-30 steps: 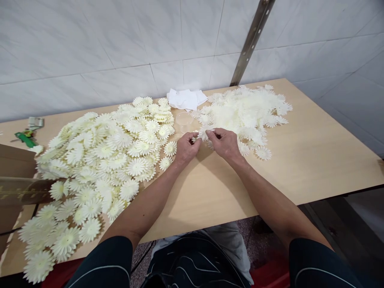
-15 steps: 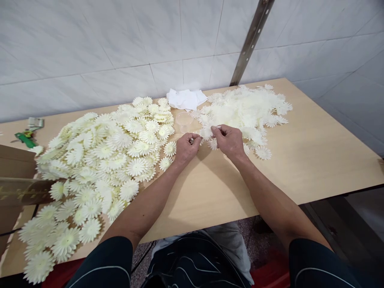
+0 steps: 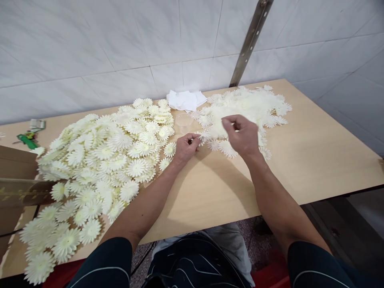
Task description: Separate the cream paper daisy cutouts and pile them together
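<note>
My left hand pinches a white fabric flower by its edge, thumb and forefinger pressed together, just above the table. To its right, my right hand is raised in front of the pile of white petal layers, its thumb and fingertips brought together. Whatever is between those fingertips, if anything, is too small to make out. Left of my left hand spreads a large heap of cream flowers with yellowish centres. A clear round dish lies behind my left hand.
White paper or cloth lies against the tiled wall at the back. A green-handled tool rests at the far left, near a cardboard box. A metal strip runs up the wall.
My right hand has moved away to the right and slightly nearer the white pile, apart from the left hand. The left hand has stayed almost in place.
</note>
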Demonstrator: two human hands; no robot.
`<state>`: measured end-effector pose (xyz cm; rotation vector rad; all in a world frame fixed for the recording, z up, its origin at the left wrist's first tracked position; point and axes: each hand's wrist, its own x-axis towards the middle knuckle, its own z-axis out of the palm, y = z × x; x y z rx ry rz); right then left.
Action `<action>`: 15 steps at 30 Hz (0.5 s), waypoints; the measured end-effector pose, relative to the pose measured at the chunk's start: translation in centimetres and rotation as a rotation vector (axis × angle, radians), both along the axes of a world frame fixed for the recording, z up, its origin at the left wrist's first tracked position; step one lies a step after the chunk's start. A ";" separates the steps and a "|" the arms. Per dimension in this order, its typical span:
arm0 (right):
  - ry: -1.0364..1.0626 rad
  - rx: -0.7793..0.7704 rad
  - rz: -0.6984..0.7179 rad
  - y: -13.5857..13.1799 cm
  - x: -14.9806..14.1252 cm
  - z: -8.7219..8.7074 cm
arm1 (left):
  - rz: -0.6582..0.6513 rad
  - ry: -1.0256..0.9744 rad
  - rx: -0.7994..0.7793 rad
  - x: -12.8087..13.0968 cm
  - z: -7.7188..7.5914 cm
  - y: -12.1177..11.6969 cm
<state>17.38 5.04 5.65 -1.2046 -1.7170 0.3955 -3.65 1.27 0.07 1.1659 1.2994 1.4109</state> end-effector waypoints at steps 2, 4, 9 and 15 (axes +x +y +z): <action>-0.021 -0.152 0.209 -0.9 -1.0 0.4 | -0.028 -0.011 -0.002 -0.1 0.2 0.0; -0.041 -0.258 0.333 -1.4 -1.6 0.6 | -0.030 -0.006 0.006 -0.2 0.3 -0.1; -0.042 -0.311 0.323 -1.3 -2.0 0.1 | -0.064 0.036 0.017 -0.2 0.3 0.0; -0.025 -0.363 0.234 -1.4 -2.3 0.2 | -0.041 0.086 0.017 0.0 0.4 -0.3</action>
